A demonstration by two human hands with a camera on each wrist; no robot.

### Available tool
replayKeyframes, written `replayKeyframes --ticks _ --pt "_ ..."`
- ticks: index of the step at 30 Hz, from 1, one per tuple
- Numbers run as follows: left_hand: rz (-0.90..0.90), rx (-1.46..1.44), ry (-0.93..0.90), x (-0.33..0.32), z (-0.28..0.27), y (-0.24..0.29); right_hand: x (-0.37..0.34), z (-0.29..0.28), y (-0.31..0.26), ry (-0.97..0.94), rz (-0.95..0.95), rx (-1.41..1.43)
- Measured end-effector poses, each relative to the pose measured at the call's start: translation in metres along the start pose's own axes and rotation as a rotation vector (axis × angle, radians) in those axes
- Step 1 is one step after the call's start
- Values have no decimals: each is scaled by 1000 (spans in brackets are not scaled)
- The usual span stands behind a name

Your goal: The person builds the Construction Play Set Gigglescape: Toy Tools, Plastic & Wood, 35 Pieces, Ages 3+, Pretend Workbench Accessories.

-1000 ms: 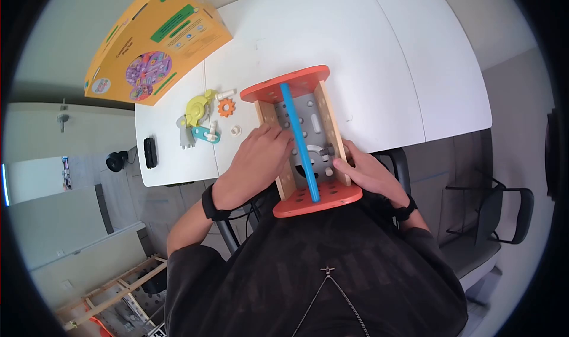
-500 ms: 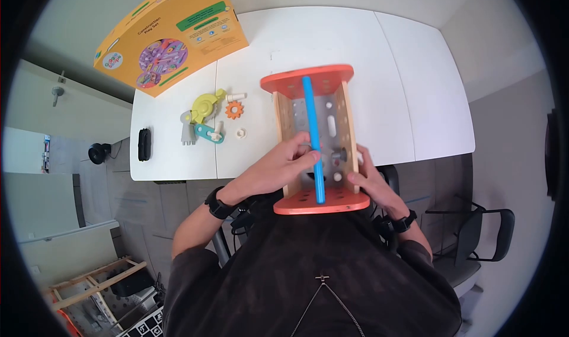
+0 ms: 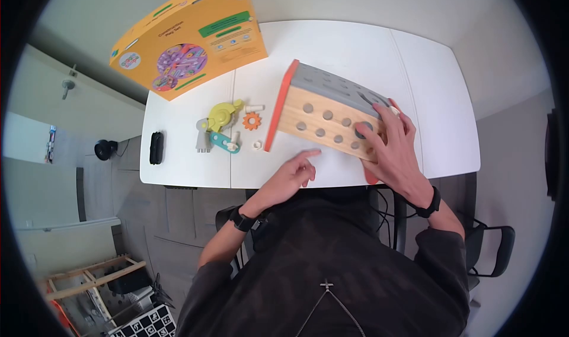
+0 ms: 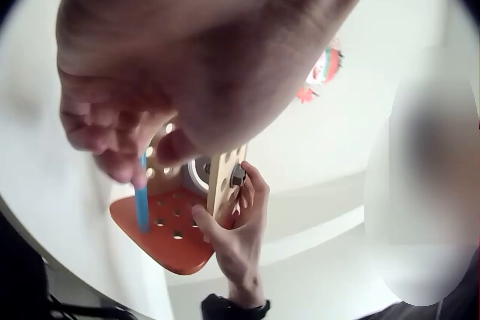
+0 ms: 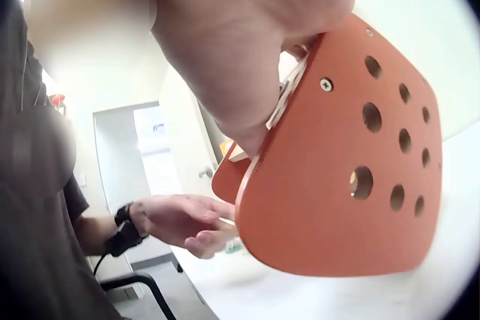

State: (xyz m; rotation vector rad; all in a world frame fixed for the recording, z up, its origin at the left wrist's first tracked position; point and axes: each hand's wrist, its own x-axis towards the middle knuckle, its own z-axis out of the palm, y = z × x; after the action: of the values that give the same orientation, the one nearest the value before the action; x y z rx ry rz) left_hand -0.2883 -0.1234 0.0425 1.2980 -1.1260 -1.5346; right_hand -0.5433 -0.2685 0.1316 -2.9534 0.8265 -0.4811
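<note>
The step in hand appears to be handling the open toy toolbox of pale wood, orange-red end boards and a grey panel (image 3: 323,123), with its holed wooden side towards the person and the panel uppermost. It sits tilted on the white surface (image 3: 438,147). The right hand (image 3: 396,150) grips its right end, fingers bent over the upper edge. The left hand (image 3: 290,177) holds nothing; its index finger points out, the others loosely bent, just beside the box. The left wrist view shows a grey hexagonal bolt (image 4: 238,176) in one wooden side and a blue rod (image 4: 142,211). Steadying the box seems to call for the left hand's support.

Close to the left end board, a small cream ring (image 3: 256,145), orange gear (image 3: 252,121) and yellow-green toy saw (image 3: 222,116) could hinder a leftward shift. Behind them stands a yellow cardboard carton (image 3: 219,55).
</note>
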Motion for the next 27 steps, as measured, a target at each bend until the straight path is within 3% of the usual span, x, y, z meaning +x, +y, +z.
replayKeyframes --ticks 2,4,7,10,19,27 --pt "-91 444 65 -20 2 12 -3 11 6 -4 -59 -61" --pt "143 745 251 -39 2 -1 -9 21 14 5 -95 -107" --pt "35 810 462 -52 -20 13 -13 34 28 79 -160 -184" --pt "70 978 688 -41 -54 15 -18 45 35 120 -206 -231" --pt "225 1454 763 33 -113 -21 -20 94 42 185 -349 -458" --pt "-50 1419 612 51 -114 -9 -18 104 39 190 -327 -477"
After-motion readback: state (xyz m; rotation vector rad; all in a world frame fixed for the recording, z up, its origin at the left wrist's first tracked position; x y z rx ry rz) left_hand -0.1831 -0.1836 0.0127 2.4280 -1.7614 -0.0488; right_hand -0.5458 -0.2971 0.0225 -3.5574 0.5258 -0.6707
